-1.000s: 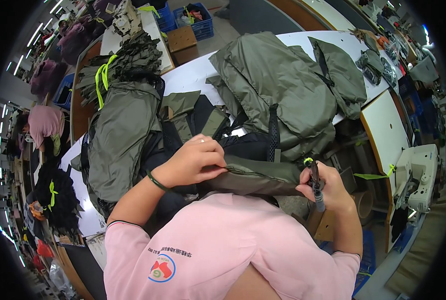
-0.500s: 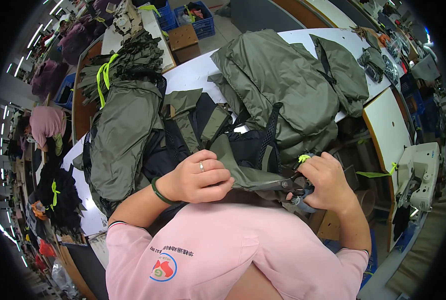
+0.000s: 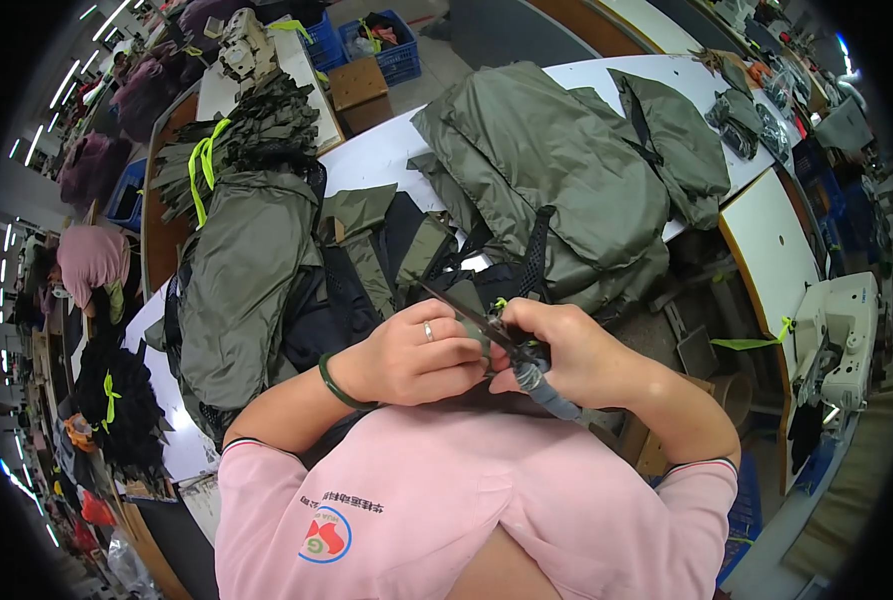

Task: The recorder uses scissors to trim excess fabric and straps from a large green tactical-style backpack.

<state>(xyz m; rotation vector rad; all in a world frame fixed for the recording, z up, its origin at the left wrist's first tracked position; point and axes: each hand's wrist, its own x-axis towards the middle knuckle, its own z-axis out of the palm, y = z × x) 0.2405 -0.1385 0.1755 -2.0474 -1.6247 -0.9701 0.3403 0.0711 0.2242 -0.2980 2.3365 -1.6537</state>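
My right hand (image 3: 576,350) grips a pair of scissors (image 3: 463,312) whose handle is wrapped in grey-blue material; a bit of neon yellow-green shows by the thumb. The dark blades point up and to the left, passing just beyond my left hand's fingers. My left hand (image 3: 416,352), wearing a ring and a dark green bangle, is closed with its fingertips on a piece of olive fabric (image 3: 478,350), mostly hidden by both hands. Just beyond lie black and olive sewn pieces (image 3: 371,245) with black mesh edging (image 3: 536,255).
A large olive fabric pile (image 3: 551,155) covers the white table (image 3: 386,140), with another olive piece (image 3: 241,290) at left. Bundled dark strips (image 3: 256,135) carry a neon tie. At right stands a sewing machine (image 3: 841,345). A co-worker in pink (image 3: 93,262) bends at far left.
My right hand has brought the scissors left and turned them, so the blades now angle up-left beside my left hand. My left hand has shifted slightly right. The olive fabric stretched between the hands is now gathered.
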